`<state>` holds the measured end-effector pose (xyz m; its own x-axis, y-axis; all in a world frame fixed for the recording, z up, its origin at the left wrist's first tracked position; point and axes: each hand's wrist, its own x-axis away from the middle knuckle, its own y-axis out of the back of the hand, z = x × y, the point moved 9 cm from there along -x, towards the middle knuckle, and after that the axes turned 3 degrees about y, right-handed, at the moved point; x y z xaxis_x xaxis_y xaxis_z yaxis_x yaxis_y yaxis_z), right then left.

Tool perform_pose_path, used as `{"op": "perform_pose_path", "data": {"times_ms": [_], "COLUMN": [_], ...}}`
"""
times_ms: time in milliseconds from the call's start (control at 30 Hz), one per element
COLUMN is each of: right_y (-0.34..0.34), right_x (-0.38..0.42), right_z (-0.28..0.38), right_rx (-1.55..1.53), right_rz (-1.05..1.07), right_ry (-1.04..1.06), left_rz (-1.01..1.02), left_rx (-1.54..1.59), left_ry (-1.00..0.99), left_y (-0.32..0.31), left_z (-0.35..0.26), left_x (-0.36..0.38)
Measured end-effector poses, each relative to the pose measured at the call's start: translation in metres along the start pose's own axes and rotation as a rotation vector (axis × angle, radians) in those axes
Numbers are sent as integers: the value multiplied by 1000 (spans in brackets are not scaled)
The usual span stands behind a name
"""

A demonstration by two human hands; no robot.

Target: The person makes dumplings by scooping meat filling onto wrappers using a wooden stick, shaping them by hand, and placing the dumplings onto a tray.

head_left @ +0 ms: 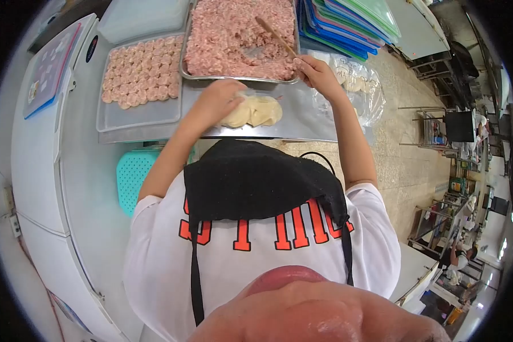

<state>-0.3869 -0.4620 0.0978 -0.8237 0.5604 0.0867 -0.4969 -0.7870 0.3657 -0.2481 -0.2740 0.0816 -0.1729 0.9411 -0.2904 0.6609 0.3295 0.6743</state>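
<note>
Pinkish minced filling (228,43) fills a metal tray (239,78) at the back of the table. My right hand (318,75) is closed round the lower end of a wooden stick (275,35), whose upper end lies over the filling. In front of the tray, my left hand (221,101) bends over the left side of pale round dough wrappers (259,112); whether its fingertips hold one is hidden. Rows of filled pieces (141,71) sit on a translucent tray (148,115) to the left.
A plastic bag with pale rounds (356,85) lies at the right table edge. Coloured trays (350,25) are stacked behind it. A white freezer (40,142) stands left, with a turquoise basket (134,176) below the table. Another person (459,259) is far right.
</note>
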Motion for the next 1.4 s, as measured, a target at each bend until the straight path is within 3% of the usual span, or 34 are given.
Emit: {"op": "perform_pose_path", "data": {"times_ms": [200, 267, 333, 367, 433, 500, 567, 633, 667, 700, 733, 800, 833, 900, 933, 1067, 1133, 1167, 1267, 1333, 1400], "right_y": [23, 35, 41, 45, 53, 57, 52, 26, 8, -13, -37, -52, -44, -33, -22, -54, -83, -89, -84, -72, -58], "right_x": [1, -9, -24, -32, -44, -64, -78, -77, -77, -70, -59, -50, -50, -55, -68, -76, -73, -72, -69, -62, -55], "right_z": [-23, -33, -18, -19, -3, 0, -3, -14, -16, -10, -9, -2, 10, 10, 1, -4, -11, -14, -18, -13, 6], "right_rx": [255, 326, 838, 834, 1118, 1189, 1365, 1391, 1418, 1349, 1348, 1350, 1349, 1345, 1332, 1257, 1221, 1166, 1017, 924, 881], "right_rz": [67, 60, 50, 55, -19, -45, -24, -22, -23, 22, 65, 113, 107, 104, 101, 83, 94, 55, -7, -30, -38], "right_ry": [-7, -7, 229, 238, 316, 402, 453, 555, 650, 613, 633, 650, 640, 629, 563, 434, 418, 385, 305, 253, 233], "left_rz": [177, 138, 101, 114, 126, 248, 162, 77, -21, -118, -119, -410, -414, -389, -367, -377, -503, -495, -156, -108, -90], "left_rx": [-181, -214, -248, -317, -386, -465, -364, -261, 1, 269, 273, 476, 482, 777, 654, 723, 1466, 1468, 350, 513, 988], "left_ry": [-80, -88, -95, -67, -31, 55, 72, 84, 223, 358, 361, 288, 292, 579, 610, 469, 673, 673, 356, 397, 537], "left_y": [-72, -81, -89, -94, -103, -113, -101, -84, -71, -63, -64, -44, -37, -32, -24, -21, -36, -39, -15, -11, -18], "left_z": [-23, -25, -28, -25, -19, -7, -10, -17, -7, 6, 17, 43, 40, 57, 54, 70, 75, 83, 58, 49, 43], "left_x": [-24, -24, -22, -22, -22, -21, -23, -22, -19, -13, -10, 5, 6, 17, 18, 20, 26, 29, 11, 7, 5]}}
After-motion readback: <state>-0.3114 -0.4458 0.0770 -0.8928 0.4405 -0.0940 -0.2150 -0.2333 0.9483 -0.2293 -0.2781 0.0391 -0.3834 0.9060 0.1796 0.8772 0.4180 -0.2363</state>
